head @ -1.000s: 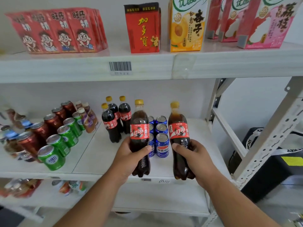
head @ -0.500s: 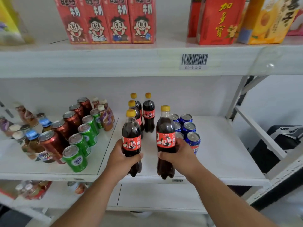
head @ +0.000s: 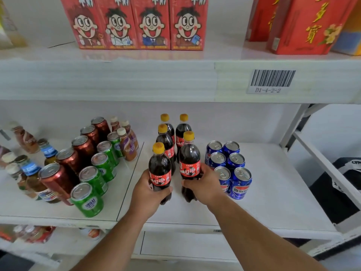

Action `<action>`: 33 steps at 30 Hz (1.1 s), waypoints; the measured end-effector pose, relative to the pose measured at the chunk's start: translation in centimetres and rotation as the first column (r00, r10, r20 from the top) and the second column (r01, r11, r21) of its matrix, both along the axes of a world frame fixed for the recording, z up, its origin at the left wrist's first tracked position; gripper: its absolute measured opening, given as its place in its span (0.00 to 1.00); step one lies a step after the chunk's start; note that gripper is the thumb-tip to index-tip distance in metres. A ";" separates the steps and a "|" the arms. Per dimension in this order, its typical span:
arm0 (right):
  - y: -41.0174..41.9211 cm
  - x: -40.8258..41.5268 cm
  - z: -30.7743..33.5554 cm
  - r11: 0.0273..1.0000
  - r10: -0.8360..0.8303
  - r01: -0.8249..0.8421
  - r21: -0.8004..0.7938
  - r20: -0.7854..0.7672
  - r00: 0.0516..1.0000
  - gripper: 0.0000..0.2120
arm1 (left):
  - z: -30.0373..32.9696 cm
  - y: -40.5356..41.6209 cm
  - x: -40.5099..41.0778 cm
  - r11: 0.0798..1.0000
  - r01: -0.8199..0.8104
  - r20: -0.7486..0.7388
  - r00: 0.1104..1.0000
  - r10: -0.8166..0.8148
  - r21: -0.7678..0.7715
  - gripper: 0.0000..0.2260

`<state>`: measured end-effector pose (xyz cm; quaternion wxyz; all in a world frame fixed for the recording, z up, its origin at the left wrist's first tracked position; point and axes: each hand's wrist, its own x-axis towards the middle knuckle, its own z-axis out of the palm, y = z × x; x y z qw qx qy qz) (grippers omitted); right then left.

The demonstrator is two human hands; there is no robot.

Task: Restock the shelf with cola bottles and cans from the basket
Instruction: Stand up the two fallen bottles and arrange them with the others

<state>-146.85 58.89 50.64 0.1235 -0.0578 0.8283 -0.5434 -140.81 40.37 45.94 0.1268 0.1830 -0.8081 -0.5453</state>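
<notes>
Two cola bottles with yellow caps and red labels stand upright over the middle shelf point(head: 273, 202). My left hand point(head: 145, 194) grips the left cola bottle point(head: 159, 167) round its lower half. My right hand point(head: 203, 186) grips the right cola bottle point(head: 189, 159) the same way. Both sit in front of three more cola bottles point(head: 166, 137) in two rows at the back. Several blue cola cans point(head: 230, 165) stand just right of my right hand. The basket is not in view.
Green cans point(head: 88, 200), brown-red cans point(head: 56, 178) and small drink bottles point(head: 128, 145) fill the shelf's left half. Red cartons point(head: 136, 24) line the upper shelf, whose edge carries a barcode label point(head: 271, 80). A slanted white frame bar point(head: 328, 169) and a black bag point(head: 336, 192) are at right.
Both hands have carried their bottles left and deeper onto the shelf, closing up behind the standing cola bottles. The view has shifted left and closer.
</notes>
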 end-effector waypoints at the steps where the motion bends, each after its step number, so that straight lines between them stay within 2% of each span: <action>1: -0.3 -0.3 -0.2 1.000 -0.002 0.002 0.002 0.009 1.000 0.16 | -0.1 0.0 -0.2 1.000 0.001 -0.006 1.000 -0.001 0.002 0.26; 9: -1.2 -2.5 -0.3 1.000 0.009 -0.010 0.021 0.045 0.999 0.20 | -2.1 -0.9 -1.9 0.997 -0.058 0.002 0.998 0.058 0.048 0.27; 25: -1.7 -3.6 -1.9 0.999 0.031 -0.031 0.010 0.058 0.998 0.21 | -3.2 -0.7 -2.9 0.997 -0.050 -0.014 0.999 0.051 0.053 0.29; 31: -1.6 -3.1 -3.7 1.000 -0.009 0.010 -0.024 0.059 0.998 0.19 | -4.1 -0.4 -2.7 0.997 -0.062 0.010 0.998 0.061 0.051 0.29; 33: -1.7 -3.0 -4.5 1.000 -0.017 0.017 0.014 0.062 0.998 0.22 | -4.6 -0.3 -2.6 0.997 -0.066 0.021 0.998 0.066 0.047 0.28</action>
